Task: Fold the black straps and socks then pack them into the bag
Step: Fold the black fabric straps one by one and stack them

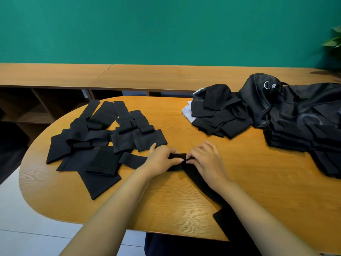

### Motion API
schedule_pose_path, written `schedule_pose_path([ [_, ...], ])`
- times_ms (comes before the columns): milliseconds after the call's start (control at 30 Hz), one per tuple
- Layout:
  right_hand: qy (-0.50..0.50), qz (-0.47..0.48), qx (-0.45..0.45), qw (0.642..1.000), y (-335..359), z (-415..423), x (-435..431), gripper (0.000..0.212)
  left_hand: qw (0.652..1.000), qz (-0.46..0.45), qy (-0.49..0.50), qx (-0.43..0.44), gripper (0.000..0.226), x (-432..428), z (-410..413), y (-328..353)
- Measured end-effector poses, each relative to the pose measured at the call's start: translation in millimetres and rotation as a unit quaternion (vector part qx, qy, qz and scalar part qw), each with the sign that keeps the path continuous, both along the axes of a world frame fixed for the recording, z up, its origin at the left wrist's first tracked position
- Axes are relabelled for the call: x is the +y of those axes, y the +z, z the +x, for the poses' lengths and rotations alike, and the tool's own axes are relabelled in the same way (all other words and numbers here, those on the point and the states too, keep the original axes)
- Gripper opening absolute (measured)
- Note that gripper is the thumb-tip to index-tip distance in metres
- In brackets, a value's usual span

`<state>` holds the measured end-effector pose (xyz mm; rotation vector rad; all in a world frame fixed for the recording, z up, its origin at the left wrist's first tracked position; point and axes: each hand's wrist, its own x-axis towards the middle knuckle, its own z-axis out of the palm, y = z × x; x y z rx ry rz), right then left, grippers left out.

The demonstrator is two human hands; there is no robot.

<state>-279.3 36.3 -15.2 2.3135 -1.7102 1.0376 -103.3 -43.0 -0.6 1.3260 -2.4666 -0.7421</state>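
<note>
Both hands down on wooden table [166, 200], close together. Left hand [160, 160] and right hand [206, 161] each pinch the folded end of a black strap [178, 156], fingers curled shut on it, fingertips nearly meeting. Rest of strap runs back under right wrist toward table edge. Loose straps pile [103, 143] just left of left hand, nearest one touching its knuckles. Folded stack [219, 115] beyond right hand, well apart. Black bag [287, 108] further right of it.
</note>
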Motion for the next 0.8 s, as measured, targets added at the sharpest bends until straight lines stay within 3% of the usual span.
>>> schedule_pose_path([
  [67,0.006,0.000,0.001,1.000,0.6,-0.3,1.3,0.005,0.994,-0.065,0.077,0.031,0.012,-6.9,5.1,3.4],
  [200,-0.013,-0.021,0.008,1.000,3.2,-6.0,4.6,0.007,0.942,-0.156,0.281,0.094,0.023,-30.0,32.7,13.4],
  [367,-0.050,-0.002,0.025,0.998,20.5,-9.3,-12.7,0.007,0.916,-0.150,0.351,0.121,0.028,-55.3,47.6,19.7],
  [433,-0.097,0.049,0.023,0.994,33.8,-4.8,-33.9,0.019,0.910,-0.147,0.366,0.124,0.036,-61.3,48.0,25.9],
  [567,-0.148,0.177,0.023,0.973,45.2,-3.3,-68.7,0.066,0.921,-0.148,0.343,0.106,0.060,-57.8,43.8,35.3],
  [633,-0.140,0.194,0.021,0.971,42.3,-5.8,-60.6,0.067,0.931,-0.154,0.320,0.084,0.063,-48.8,44.7,32.7],
  [800,-0.097,0.220,-0.062,0.969,18.8,-13.8,15.0,0.046,0.945,-0.176,0.260,0.096,0.054,-5.8,39.3,16.7],
])
